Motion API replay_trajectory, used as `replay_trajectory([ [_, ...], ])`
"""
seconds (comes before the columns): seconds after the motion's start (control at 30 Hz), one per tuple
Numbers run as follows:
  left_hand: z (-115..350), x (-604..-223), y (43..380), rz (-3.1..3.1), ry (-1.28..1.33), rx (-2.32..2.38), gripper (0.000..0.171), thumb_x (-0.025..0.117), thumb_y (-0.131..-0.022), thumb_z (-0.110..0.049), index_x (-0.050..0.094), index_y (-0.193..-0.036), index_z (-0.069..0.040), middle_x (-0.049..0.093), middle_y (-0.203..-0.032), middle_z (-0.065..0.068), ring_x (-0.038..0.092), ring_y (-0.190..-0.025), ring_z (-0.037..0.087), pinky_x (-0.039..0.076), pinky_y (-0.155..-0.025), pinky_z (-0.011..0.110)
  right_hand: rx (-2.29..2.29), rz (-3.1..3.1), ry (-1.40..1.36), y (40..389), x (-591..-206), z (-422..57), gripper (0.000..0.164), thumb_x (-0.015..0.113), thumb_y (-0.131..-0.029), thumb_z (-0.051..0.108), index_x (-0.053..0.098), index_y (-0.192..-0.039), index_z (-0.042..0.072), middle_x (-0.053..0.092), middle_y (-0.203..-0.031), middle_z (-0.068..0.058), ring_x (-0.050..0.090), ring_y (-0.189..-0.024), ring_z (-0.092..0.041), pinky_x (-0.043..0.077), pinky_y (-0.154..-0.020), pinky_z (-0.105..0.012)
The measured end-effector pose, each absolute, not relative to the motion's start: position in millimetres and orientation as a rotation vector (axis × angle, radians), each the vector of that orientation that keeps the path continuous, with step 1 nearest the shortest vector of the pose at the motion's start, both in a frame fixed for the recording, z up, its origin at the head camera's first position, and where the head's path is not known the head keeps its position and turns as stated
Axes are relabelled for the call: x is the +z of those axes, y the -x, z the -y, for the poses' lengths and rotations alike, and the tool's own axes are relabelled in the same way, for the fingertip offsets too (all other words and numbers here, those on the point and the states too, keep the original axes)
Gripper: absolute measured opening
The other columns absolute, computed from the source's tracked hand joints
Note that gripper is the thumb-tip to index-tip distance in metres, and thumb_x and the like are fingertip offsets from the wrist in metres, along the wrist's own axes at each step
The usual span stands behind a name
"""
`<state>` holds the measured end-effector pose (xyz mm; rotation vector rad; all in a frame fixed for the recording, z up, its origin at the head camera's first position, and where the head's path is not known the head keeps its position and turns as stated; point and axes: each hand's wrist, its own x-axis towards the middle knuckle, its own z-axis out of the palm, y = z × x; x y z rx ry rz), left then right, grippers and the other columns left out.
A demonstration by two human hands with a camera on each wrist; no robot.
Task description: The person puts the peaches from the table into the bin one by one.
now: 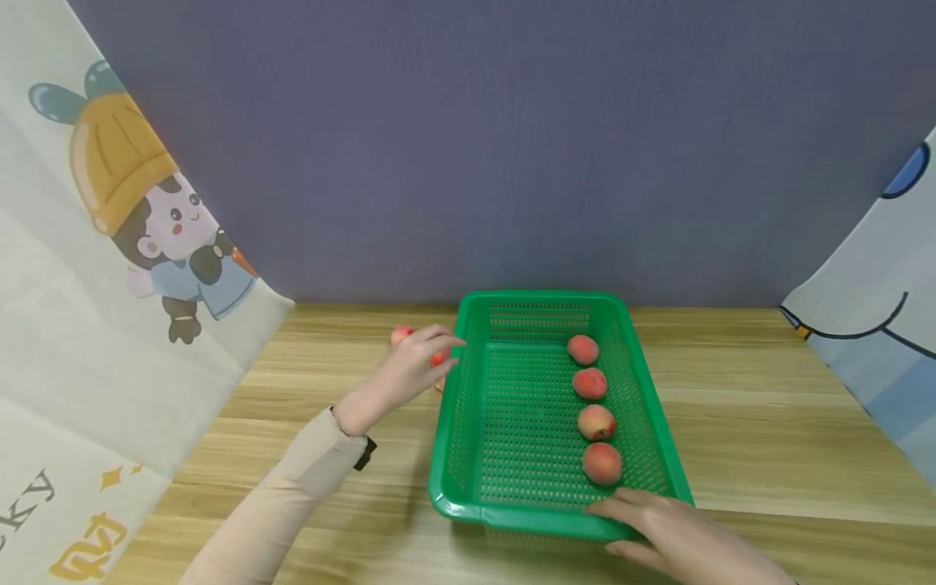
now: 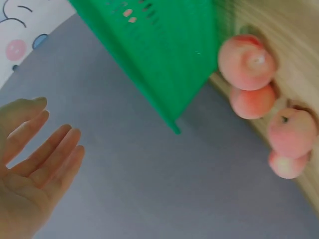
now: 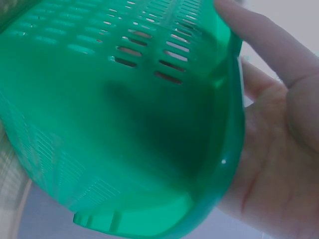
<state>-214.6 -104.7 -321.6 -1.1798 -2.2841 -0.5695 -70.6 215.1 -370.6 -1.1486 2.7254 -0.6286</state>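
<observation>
A green plastic basket [image 1: 541, 524] stands on the table, with several reddish peaches [image 1: 589, 383] in a row along its right side. My left hand [image 1: 418, 364] hovers by the basket's left rim, fingers apart and holding nothing. Beneath and beside that hand, more peaches [image 2: 246, 62] lie on the wood outside the basket; the left wrist view shows them in touching pairs. With my right hand [image 1: 661, 528] I grip the basket's near rim at the right corner. In the right wrist view the thumb [image 3: 271, 42] lies against the rim; some fingertips are hidden.
The table [image 1: 753, 422] has a wood-grain top that extends on both sides of the basket. A dark grey-blue backdrop [image 1: 512, 146] rises behind it. Pale printed cloths, one with a cartoon figure [image 1: 175, 211], hang at the left and right.
</observation>
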Motion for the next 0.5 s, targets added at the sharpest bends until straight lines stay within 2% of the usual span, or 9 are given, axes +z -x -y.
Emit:
replay_trajectory([
  [0.17,114,-329,221,2.327,1.143,-0.639,0.024,0.068,-0.07,0.005,0.064,-0.094,0.005,0.062,-0.093,0.014,0.059,-0.087,0.024,0.049,-0.076,0.027,-0.628,-2.732,1.155,70,-370,-215,0.037,0.054,-0.083,0.041,0.057,-0.115,0.022,0.059,-0.109,0.003,0.057,-0.094,-0.013,0.05,-0.066,-0.027],
  [0.33,123,-338,229,2.353,1.089,-0.653,0.025,0.069,-0.069,0.006,0.064,-0.094,0.005,0.062,-0.091,0.015,0.059,-0.085,0.026,0.05,-0.072,0.031,-0.626,-2.736,1.153,70,-370,-215,0.038,0.054,-0.083,0.041,0.056,-0.116,0.022,0.059,-0.109,0.003,0.057,-0.093,-0.013,0.05,-0.066,-0.027],
  [0.5,134,-344,233,2.454,1.002,-0.678,0.028,0.066,-0.072,0.006,0.062,-0.099,0.003,0.06,-0.096,0.015,0.058,-0.086,0.027,0.05,-0.07,0.032,-0.633,-2.733,1.155,71,-370,-215,0.038,0.053,-0.083,0.041,0.056,-0.116,0.022,0.059,-0.109,0.003,0.057,-0.093,-0.013,0.049,-0.066,-0.026],
])
